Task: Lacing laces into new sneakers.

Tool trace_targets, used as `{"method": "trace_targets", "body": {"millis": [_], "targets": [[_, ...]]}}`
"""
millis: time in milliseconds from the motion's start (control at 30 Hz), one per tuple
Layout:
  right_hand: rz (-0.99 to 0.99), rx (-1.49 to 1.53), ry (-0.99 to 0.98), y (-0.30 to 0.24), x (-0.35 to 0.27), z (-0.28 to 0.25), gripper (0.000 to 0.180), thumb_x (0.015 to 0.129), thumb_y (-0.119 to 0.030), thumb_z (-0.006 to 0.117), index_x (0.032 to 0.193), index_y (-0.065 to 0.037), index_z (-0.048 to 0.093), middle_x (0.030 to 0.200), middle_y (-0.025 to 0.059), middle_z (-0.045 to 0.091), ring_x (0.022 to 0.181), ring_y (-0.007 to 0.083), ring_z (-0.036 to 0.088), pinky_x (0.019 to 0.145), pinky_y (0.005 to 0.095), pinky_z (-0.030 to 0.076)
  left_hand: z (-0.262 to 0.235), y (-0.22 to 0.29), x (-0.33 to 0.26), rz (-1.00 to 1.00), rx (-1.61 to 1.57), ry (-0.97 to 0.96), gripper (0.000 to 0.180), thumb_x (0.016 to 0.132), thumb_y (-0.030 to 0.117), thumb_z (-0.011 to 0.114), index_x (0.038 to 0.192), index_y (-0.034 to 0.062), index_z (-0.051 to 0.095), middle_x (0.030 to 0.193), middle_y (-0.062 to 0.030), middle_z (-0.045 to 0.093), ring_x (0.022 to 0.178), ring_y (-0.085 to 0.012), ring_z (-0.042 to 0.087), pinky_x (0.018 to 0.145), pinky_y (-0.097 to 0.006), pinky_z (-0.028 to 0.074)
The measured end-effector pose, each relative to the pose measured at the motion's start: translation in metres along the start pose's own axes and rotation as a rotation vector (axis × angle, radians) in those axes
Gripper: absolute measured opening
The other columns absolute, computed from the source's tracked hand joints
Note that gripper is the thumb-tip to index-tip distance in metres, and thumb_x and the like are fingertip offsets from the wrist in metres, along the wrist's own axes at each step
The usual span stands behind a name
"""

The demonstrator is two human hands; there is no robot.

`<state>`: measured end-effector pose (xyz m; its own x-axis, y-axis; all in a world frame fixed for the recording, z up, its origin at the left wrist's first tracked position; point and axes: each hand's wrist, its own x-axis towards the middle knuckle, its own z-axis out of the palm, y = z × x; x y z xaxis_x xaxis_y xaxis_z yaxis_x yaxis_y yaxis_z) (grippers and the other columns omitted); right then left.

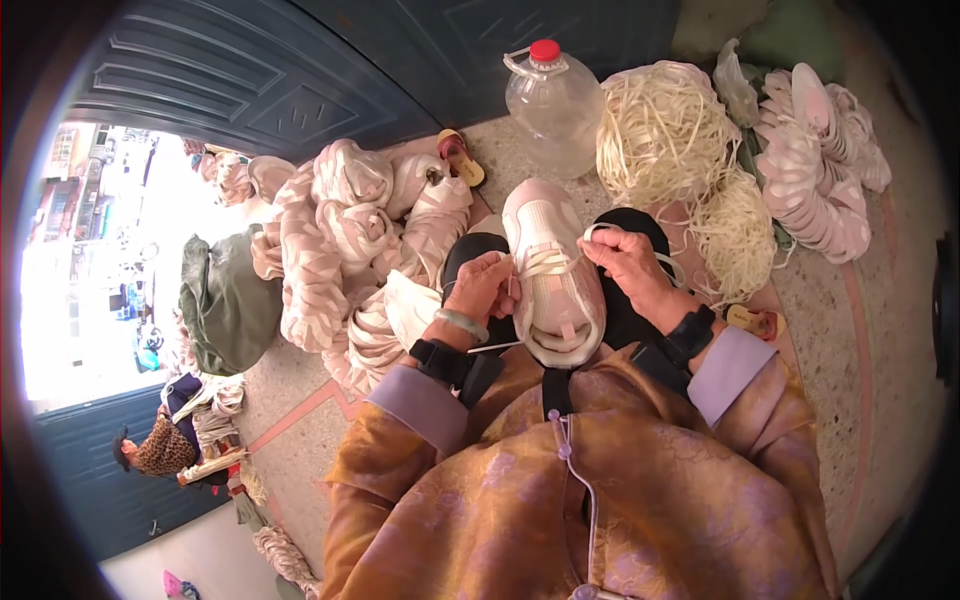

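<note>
A pale pink and white sneaker (555,300) rests between my knees, its toe pointing away from me. Cream lace (549,262) crosses its lower eyelets. At the shoe's left side, my left hand (484,288) is closed, thumb and finger pinched by the eyelet edge; a strand of lace trails below it. On the right, my right hand (636,268) pinches the other end of the lace beside the eyelets, and a loop of it curls past the fingers. Both hands are close to the shoe's upper.
Heaped pink shoe uppers (345,240) lie to the left, by a green sack (225,305). Ahead stand a clear jug (555,115) with a red cap and a pile of cream laces (660,130). More stacked uppers (815,180) sit at right. Another person (165,440) sits far left.
</note>
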<state>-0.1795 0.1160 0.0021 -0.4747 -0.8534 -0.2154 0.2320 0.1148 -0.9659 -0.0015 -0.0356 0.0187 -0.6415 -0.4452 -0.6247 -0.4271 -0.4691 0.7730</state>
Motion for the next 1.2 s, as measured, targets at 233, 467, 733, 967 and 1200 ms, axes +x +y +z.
{"method": "trace_targets", "body": {"millis": [233,467,733,967,1200], "targets": [[0.050,0.080,0.126,0.002,-0.020,0.005,0.010,0.084,-0.008,0.059,0.085,0.001,0.062,0.066,-0.0011,0.055,0.057,0.0034,0.046,0.052,0.0178,0.039,0.013,-0.008,-0.025,0.243,0.114,0.178,0.025,0.092,0.023,0.050,0.077,0.0047,0.057,0.055,0.0034,0.046,0.043,-0.0035,0.038,0.039,-0.017,0.028],[-0.006,0.082,0.157,0.012,-0.024,0.013,0.004,0.083,-0.004,0.058,0.083,0.000,0.060,0.068,-0.0014,0.057,0.060,0.0034,0.051,0.054,0.0183,0.042,0.009,-0.019,-0.033,0.240,-0.201,0.184,0.016,0.089,0.020,0.056,0.084,0.0059,0.060,0.066,-0.0015,0.059,0.052,-0.0089,0.055,0.047,-0.021,0.043],[-0.112,0.023,0.183,0.015,-0.019,0.021,0.003,0.083,-0.002,0.058,0.082,0.000,0.059,0.070,-0.0017,0.057,0.062,0.0034,0.054,0.058,0.0181,0.045,0.006,-0.018,-0.031,0.157,-0.183,0.101,0.012,0.087,0.016,0.058,0.086,0.0038,0.061,0.071,-0.0042,0.063,0.056,-0.0109,0.060,0.050,-0.022,0.048],[-0.131,0.032,0.208,0.017,-0.019,0.025,0.002,0.083,-0.002,0.058,0.083,0.000,0.059,0.072,-0.0017,0.058,0.064,0.0035,0.054,0.060,0.0183,0.045,0.001,-0.023,-0.028,0.135,-0.029,0.120,0.011,0.087,0.014,0.056,0.088,0.0033,0.060,0.071,-0.0041,0.062,0.055,-0.0095,0.058,0.046,-0.019,0.046],[-0.170,-0.013,0.185,0.020,-0.017,0.022,0.002,0.083,-0.001,0.058,0.084,0.000,0.058,0.073,-0.0023,0.057,0.064,0.0028,0.051,0.060,0.0186,0.044,0.009,-0.025,-0.026,0.260,0.138,0.173,0.012,0.088,0.014,0.055,0.082,0.0042,0.057,0.065,0.0002,0.056,0.053,-0.0052,0.052,0.046,-0.019,0.043]]}}
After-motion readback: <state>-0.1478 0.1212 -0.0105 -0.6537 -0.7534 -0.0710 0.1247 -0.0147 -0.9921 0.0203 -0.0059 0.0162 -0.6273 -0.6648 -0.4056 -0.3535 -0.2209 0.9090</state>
